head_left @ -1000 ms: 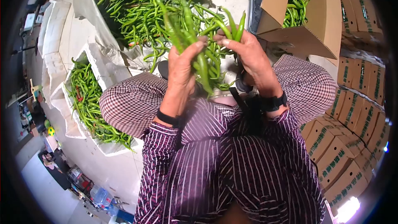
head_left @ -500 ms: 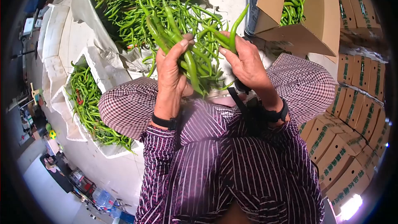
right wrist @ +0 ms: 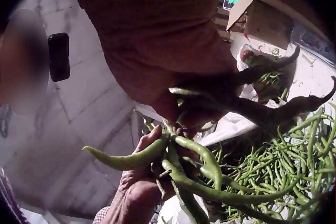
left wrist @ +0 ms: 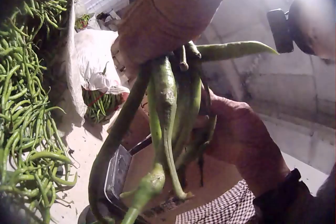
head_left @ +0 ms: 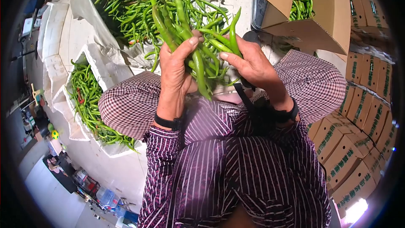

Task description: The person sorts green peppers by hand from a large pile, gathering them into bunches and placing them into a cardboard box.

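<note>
My left hand (head_left: 175,65) grips a bunch of long green chili peppers (head_left: 199,74), thumb across them, some tips pointing up and others hanging down. Close beside it, my right hand (head_left: 253,61) pinches a few more green chili peppers (head_left: 233,33) between thumb and fingers, one of them upright. In the left wrist view the bunch (left wrist: 167,93) hangs below the left hand, with the right hand (left wrist: 236,135) behind it. The right wrist view shows peppers fanning out from the left hand (right wrist: 136,192); the right hand (right wrist: 173,40) is in shadow there.
Beyond the hands, loose chili peppers (head_left: 130,21) spill from a large sack (head_left: 82,6). A white sack (head_left: 101,63) of peppers lies at the left. An open cardboard box (head_left: 303,33) holding peppers stands at the right beside a dark tray (head_left: 259,0). Printed cartons (head_left: 341,156) are stacked at far right.
My hands moved apart, the left going leftward, then the right came back nearer the left. The bunch stays in the left hand; the upright pepper in the right has shifted slightly left.
</note>
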Demonstrator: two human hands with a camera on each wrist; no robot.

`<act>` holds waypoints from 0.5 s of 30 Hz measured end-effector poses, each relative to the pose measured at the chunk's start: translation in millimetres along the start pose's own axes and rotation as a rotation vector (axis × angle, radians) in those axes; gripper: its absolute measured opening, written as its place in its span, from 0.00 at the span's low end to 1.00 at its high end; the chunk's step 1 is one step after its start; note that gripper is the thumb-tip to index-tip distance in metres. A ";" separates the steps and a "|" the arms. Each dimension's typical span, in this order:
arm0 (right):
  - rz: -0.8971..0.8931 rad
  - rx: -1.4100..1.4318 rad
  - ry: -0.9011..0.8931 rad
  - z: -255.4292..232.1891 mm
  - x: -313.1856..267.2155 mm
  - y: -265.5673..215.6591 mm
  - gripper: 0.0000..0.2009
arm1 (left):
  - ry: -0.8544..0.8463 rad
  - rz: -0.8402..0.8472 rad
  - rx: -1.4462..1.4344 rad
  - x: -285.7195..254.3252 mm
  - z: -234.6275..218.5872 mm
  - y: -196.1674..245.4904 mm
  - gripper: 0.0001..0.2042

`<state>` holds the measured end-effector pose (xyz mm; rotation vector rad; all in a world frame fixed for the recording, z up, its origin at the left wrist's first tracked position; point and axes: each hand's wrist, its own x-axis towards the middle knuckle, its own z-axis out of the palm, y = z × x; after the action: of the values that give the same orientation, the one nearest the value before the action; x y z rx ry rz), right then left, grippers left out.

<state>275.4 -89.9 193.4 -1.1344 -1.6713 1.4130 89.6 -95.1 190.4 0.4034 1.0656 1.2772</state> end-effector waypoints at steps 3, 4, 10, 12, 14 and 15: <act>-0.005 -0.056 -0.005 2.5 -0.3 -5.0 0.12 | -0.016 -0.020 0.022 -2.4 2.7 3.8 0.14; -0.032 -0.083 0.014 4.1 -0.6 -6.1 0.12 | -0.030 -0.038 0.058 -3.5 4.1 5.1 0.15; -0.099 -0.145 0.021 10.1 -0.4 -7.2 0.12 | -0.030 0.025 0.122 -6.6 7.9 3.4 0.14; -0.127 -0.197 0.003 10.2 1.6 -8.5 0.12 | -0.026 0.046 0.068 -6.2 5.4 1.7 0.14; -0.155 -0.252 -0.014 9.4 0.5 -3.3 0.13 | -0.034 0.021 0.049 -6.3 6.2 2.3 0.14; -0.228 -0.332 -0.021 9.5 -1.7 2.4 0.14 | -0.014 0.036 0.039 -5.1 5.4 1.4 0.13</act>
<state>268.1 -95.2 189.3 -1.0631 -2.0310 1.0345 93.7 -97.7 196.3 0.4621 1.0768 1.2850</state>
